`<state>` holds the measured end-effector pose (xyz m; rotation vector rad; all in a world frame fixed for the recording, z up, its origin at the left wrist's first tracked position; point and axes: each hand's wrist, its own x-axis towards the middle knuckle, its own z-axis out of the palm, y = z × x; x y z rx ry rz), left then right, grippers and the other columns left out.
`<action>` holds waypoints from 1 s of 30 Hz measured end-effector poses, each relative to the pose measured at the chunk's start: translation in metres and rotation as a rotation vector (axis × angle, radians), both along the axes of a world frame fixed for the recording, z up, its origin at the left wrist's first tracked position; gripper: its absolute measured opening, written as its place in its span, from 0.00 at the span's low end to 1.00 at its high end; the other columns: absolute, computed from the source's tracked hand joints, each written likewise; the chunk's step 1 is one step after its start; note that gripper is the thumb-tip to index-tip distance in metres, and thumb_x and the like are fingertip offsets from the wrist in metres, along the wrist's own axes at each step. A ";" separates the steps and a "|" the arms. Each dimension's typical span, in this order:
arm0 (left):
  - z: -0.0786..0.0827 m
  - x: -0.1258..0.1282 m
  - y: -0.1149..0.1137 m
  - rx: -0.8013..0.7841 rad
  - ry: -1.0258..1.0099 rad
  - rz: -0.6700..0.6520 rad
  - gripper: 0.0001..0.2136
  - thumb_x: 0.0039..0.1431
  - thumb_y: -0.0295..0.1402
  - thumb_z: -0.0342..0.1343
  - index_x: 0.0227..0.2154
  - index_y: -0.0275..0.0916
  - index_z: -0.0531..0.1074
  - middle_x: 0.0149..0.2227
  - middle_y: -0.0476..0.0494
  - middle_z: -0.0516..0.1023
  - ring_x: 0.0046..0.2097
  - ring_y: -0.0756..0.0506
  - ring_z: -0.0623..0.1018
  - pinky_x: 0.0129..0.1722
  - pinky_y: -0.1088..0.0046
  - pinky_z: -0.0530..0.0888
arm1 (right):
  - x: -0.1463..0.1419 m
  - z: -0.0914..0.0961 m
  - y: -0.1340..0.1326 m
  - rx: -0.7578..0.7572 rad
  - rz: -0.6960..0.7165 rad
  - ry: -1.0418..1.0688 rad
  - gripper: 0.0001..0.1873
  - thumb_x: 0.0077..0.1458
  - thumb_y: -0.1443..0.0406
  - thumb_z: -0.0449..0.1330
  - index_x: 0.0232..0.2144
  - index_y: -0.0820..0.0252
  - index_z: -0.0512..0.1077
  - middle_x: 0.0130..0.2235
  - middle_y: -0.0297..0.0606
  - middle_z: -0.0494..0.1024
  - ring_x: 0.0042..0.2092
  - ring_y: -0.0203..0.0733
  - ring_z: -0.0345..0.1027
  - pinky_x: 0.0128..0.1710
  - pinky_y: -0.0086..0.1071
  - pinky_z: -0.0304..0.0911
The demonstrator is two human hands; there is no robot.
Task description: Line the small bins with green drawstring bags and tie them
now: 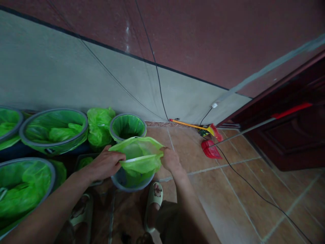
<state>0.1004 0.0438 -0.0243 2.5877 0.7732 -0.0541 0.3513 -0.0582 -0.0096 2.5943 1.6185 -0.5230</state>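
Hands of one person, gripping a translucent green bin liner (139, 150) by opposite ends of its mouth: the left hand (110, 164) has thumb and fingers pinched together on the left end, the right hand (170, 158) is closed on the right end. The liner spans the gap between the two grips, its opened mouth long from left to right, with a pale strip along the near lip. Directly beneath lies a grey-blue bin (124, 187); its rim falls mostly between the hands, the left fingers overlying its left side and the right fist just past its right side, so the left grip appears nearer the bin's middle.

Just beyond, toward the floor's wall edge, stands a smaller lined bin (145, 130). Left of it, a bulging green bag (99, 127) sits beside a large lined bin (86, 130); another lined bin (52, 174) occupies the near left. On the right, a red dustpan (210, 149) and a yellow-handled tool (188, 124) lie toward the floor's corner by the door (284, 142).

Hidden: the liner covers the bin's far rim, and how deep its lower end hangs cannot be told. Left-hand bins are cut off by the frame; contents of the smaller bin are too dark to make out.
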 end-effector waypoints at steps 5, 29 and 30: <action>-0.003 0.008 -0.001 -0.005 -0.089 -0.014 0.14 0.59 0.27 0.45 0.36 0.43 0.76 0.38 0.47 0.83 0.43 0.44 0.79 0.62 0.55 0.60 | -0.053 -0.005 0.002 0.241 0.284 0.397 0.30 0.57 0.67 0.61 0.61 0.61 0.65 0.58 0.46 0.73 0.58 0.45 0.68 0.59 0.35 0.61; -0.007 -0.010 0.004 -0.087 0.050 -0.014 0.12 0.52 0.23 0.45 0.29 0.42 0.74 0.35 0.49 0.80 0.42 0.44 0.77 0.58 0.54 0.62 | -0.025 -0.001 0.005 -0.119 0.143 0.037 0.16 0.58 0.75 0.54 0.44 0.70 0.80 0.48 0.54 0.81 0.52 0.51 0.75 0.51 0.34 0.66; -0.007 -0.010 0.005 -0.096 0.055 -0.010 0.13 0.53 0.24 0.45 0.30 0.41 0.74 0.36 0.48 0.80 0.43 0.43 0.77 0.59 0.50 0.61 | -0.029 0.000 0.005 -0.118 0.137 0.067 0.17 0.57 0.74 0.56 0.46 0.70 0.79 0.49 0.54 0.80 0.52 0.51 0.74 0.52 0.35 0.66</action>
